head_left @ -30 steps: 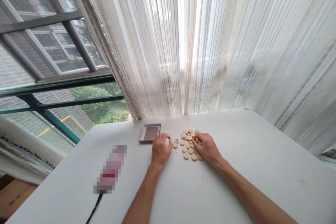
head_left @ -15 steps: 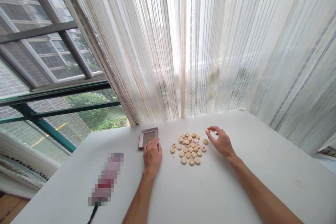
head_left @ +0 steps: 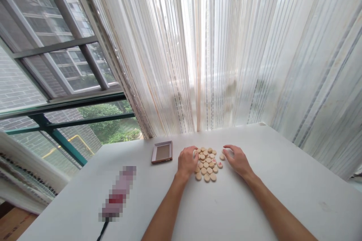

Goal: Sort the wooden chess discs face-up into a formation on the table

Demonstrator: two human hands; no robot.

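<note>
A cluster of round wooden xiangqi pieces (head_left: 206, 165) lies on the white table, mostly blank side up. Two show red characters, one being the red-marked piece (head_left: 220, 165) at the cluster's right edge. My left hand (head_left: 187, 162) is curved against the cluster's left side, thumb and index finger apart around a piece at the edge; its palm hides whatever lies under it. On the opposite side, my right hand (head_left: 237, 159) has its thumb and index finger apart, the thumb close to a single loose piece (head_left: 222, 156). Whether the thumb touches it I cannot tell.
A shallow box tray (head_left: 154, 157) with a brown inside stands at the back left of the white table (head_left: 226, 211). A blurred pinkish object (head_left: 118, 194) with a black cord lies at the left. Behind the table hang sheer curtains (head_left: 215, 64) beside a window.
My left hand has left the box tray and moved right to the pieces, covering several loose ones. The piece pinched in my right hand no longer shows; that hand has opened. The view has shifted slightly.
</note>
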